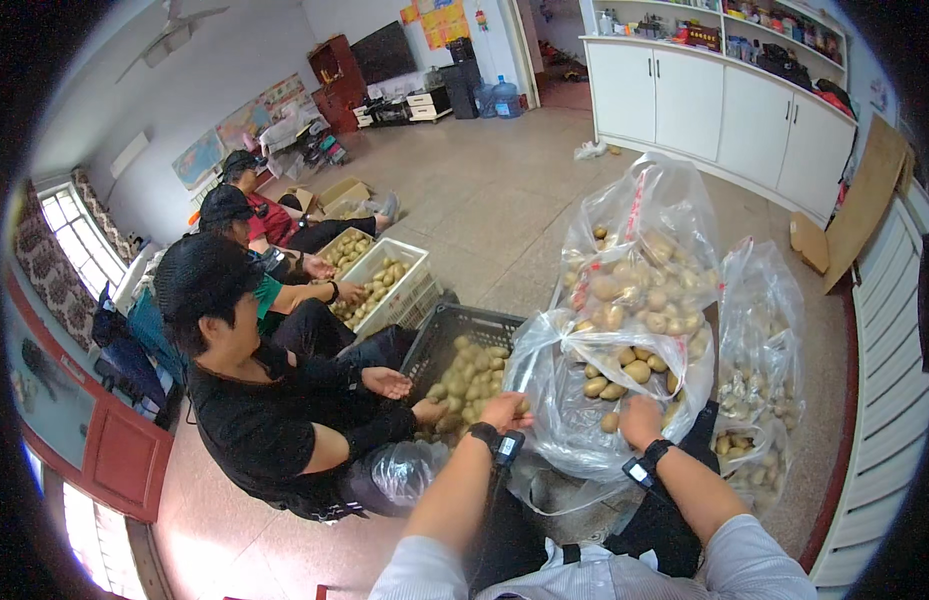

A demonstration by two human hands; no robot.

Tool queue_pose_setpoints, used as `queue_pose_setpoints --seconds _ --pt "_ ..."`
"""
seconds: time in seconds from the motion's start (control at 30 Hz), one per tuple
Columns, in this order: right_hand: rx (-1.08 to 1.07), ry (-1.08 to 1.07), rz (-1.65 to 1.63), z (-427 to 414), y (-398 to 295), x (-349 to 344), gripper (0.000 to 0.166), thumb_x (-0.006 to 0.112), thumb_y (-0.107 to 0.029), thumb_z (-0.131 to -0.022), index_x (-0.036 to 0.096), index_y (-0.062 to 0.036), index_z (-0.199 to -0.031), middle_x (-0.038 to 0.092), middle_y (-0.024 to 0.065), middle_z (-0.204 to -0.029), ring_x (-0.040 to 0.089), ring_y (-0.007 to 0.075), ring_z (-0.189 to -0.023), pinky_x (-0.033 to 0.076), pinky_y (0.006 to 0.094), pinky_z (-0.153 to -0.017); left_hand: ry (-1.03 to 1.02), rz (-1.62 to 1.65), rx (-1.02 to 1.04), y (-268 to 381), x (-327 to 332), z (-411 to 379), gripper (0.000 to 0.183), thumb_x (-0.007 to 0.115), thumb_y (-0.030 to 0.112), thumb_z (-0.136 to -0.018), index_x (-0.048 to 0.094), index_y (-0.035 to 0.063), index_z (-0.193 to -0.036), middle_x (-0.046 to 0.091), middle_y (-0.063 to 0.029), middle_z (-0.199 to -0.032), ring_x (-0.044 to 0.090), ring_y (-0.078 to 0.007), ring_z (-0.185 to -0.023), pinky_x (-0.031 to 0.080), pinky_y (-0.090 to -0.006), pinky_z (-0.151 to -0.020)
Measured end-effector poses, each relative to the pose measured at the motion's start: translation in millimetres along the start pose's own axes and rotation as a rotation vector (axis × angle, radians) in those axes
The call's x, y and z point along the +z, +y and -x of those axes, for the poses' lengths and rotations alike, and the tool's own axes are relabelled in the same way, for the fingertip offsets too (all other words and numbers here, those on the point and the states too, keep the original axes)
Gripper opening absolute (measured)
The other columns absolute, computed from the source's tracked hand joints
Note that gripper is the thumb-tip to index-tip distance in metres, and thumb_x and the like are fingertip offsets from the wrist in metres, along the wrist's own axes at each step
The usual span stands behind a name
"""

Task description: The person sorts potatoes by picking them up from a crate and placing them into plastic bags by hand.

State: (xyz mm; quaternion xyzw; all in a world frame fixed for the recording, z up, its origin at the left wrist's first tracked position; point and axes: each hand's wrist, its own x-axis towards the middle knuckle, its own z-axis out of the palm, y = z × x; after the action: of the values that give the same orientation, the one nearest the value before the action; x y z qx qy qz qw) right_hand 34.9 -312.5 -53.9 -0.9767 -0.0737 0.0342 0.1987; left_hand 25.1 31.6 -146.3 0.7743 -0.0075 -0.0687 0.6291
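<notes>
My left hand (507, 414), with a device strapped at its wrist, is at the near right rim of a dark plastic crate (472, 316) that holds many potatoes (468, 375). What looks like a potato shows at its fingertips, partly hidden. My right hand (641, 422) reaches into an open clear plastic bag (543, 360) in front of me; its fingers are mostly hidden. A small potato (610, 422) lies just left of that hand. More potatoes (637, 370) lie deeper in the bag.
A co-worker (284, 397) sits close on my left, hands over the dark crate. Two more people sit beyond, by a white crate (404, 255) of potatoes. A full clear bag (637, 217) stands behind mine, another bag (761, 330) to the right. White cabinets (689, 97) line the back.
</notes>
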Motion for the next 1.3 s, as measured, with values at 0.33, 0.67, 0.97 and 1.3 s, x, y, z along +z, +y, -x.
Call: queue_pose_setpoints --seconds 0.33,0.67,0.97,1.3 --pt "0.426 0.024 0.037 -12 42 -31 0.048 0.061 -0.03 -0.076 0.056 0.003 -0.11 0.044 0.0229 -0.127 0.042 0.0421 -0.119 0.035 0.0497 -0.1 0.02 -0.161 -0.129 34 -17 8 0.026 0.051 0.014 -0.09 0.05 -0.0001 -0.112 0.054 -0.0131 -0.099 0.062 -0.0287 -0.081 0.059 -0.0366 -0.062" --pt "0.52 0.045 0.119 -22 30 -25 0.056 0.059 -0.036 -0.076 0.055 0.0024 -0.116 0.047 0.0216 -0.129 0.046 0.038 -0.12 0.039 0.0514 -0.097 0.028 -0.502 -0.09 18 -42 20 0.013 0.049 0.009 -0.091 0.052 0.0008 -0.1 0.054 -0.0132 -0.098 0.063 -0.0276 -0.08 0.059 -0.0357 -0.061" --pt "0.589 0.084 -0.119 -26 59 -30 0.049 0.057 -0.029 -0.075 0.055 -0.0048 -0.117 0.061 0.0198 -0.113 0.059 0.0337 -0.105 0.048 0.0435 -0.088 0.11 -1.069 0.252 26 -29 17 0.016 0.061 0.016 -0.082 0.056 0.0044 -0.071 0.055 -0.0061 -0.068 0.059 -0.0173 -0.068 0.045 -0.0322 -0.055" --pt "0.551 0.118 -0.131 -21 71 -31 0.051 0.053 -0.044 -0.083 0.053 -0.0115 -0.122 0.059 0.017 -0.118 0.056 0.0362 -0.109 0.046 0.0456 -0.089 -0.006 -1.201 0.107 32 -33 13 0.024 0.06 0.03 -0.078 0.062 0.0067 -0.077 0.066 -0.0132 -0.083 0.063 -0.0316 -0.074 0.049 -0.0407 -0.064"
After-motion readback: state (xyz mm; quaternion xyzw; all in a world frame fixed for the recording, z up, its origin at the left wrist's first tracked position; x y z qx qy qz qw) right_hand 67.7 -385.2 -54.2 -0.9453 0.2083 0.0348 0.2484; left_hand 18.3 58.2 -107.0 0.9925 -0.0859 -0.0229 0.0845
